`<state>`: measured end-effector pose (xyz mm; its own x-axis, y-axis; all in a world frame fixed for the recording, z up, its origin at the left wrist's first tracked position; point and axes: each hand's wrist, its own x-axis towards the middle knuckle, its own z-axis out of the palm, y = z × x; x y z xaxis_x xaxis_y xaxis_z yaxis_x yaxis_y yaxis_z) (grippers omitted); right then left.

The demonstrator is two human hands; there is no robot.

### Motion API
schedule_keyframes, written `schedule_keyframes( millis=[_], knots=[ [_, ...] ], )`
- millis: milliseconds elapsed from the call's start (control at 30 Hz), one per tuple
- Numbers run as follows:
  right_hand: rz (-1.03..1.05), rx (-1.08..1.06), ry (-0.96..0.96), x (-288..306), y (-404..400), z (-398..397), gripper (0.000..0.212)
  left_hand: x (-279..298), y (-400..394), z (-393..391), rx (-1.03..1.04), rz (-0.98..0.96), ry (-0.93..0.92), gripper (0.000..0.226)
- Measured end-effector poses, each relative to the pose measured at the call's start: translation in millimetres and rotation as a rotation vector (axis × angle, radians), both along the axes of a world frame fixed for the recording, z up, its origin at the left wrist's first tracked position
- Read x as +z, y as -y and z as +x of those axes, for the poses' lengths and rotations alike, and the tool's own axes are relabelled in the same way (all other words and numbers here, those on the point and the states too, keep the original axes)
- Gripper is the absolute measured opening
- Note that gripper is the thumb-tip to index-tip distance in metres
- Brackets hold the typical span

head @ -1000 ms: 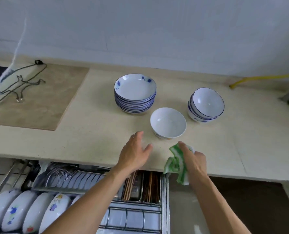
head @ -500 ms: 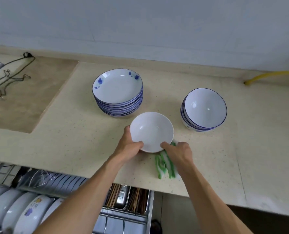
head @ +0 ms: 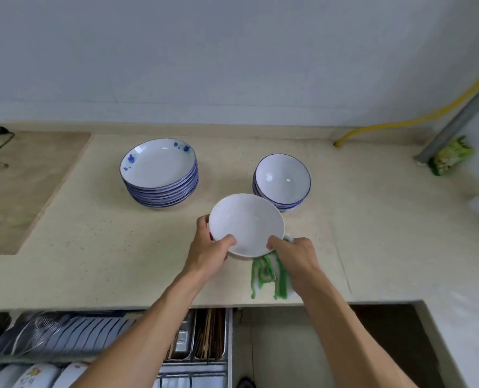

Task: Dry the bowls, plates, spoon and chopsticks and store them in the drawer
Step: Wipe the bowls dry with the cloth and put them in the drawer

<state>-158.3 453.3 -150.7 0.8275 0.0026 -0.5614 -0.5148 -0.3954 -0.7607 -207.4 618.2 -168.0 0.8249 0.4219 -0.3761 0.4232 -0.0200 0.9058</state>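
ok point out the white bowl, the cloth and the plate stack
white bowl [head: 246, 222], head view, inside of the bowl
cloth [head: 266, 275], head view, green-striped part hanging under the right hand
plate stack [head: 160, 162], head view, face of the top plate

We see a glossy white ceramic bowl [head: 246, 224], smooth enough to catch the light, against a soft green-and-white striped cloth [head: 269, 273]. The stacked plates [head: 160, 172] and stacked bowls [head: 282, 179] beside it shine with the same glazed finish, blue at their rims, on a matt, finely speckled stone-like countertop [head: 106, 247]. Below, we make out the brushed metal of the drawer [head: 228, 345], with brown wooden chopsticks [head: 209, 334] in one compartment.
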Motion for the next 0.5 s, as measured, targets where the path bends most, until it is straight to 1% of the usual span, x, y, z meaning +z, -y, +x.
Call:
schedule_keyframes(
  millis=[100,267,367,500],
  knots=[
    [0.021,-0.086,0.010,20,34,-18,0.016,12,36,2,0.021,-0.163,0.078,0.048],
    [0.061,-0.254,0.004,41,108,-46,0.014,30,116,5,-0.030,-0.380,0.104,0.043],
    [0.084,-0.375,0.025,47,163,-64,0.013,38,174,4,-0.113,-0.444,0.080,0.040],
    [0.103,-0.501,0.020,48,228,-81,0.015,43,245,4,-0.210,-0.443,0.062,0.029]
  ],
)
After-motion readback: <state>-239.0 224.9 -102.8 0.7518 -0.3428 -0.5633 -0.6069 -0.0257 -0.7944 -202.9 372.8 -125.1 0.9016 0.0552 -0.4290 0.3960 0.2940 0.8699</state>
